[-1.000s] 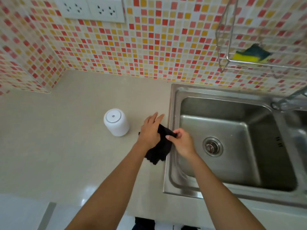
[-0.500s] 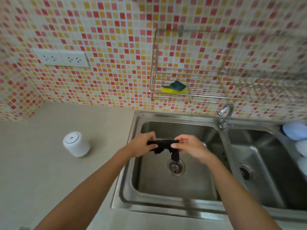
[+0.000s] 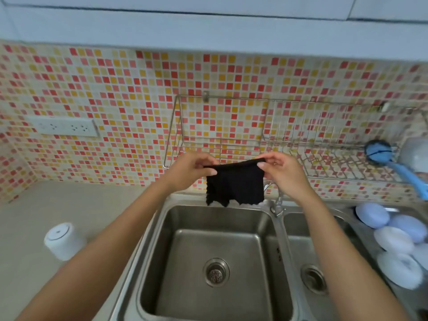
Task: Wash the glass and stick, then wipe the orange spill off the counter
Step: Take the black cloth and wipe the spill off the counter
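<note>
A small black cloth (image 3: 235, 184) hangs spread out above the back edge of the left sink basin (image 3: 208, 262). My left hand (image 3: 190, 169) pinches its top left corner and my right hand (image 3: 281, 169) pinches its top right corner, both raised in front of the wire wall rack (image 3: 231, 147). The beige counter (image 3: 30, 218) lies to the left of the sink. No glass, stick or orange spill shows in this view.
A white cylindrical container (image 3: 63, 240) stands on the counter at the left. The tap (image 3: 276, 205) sits between the two basins. A blue brush (image 3: 393, 163) rests in the rack at the right, and several pale upturned bowls (image 3: 391, 237) lie beside the right basin (image 3: 312, 274).
Both hands lifted the black cloth from the counter edge, over the left basin, up to the rack, and stretched it out flat. My view tilted upward.
</note>
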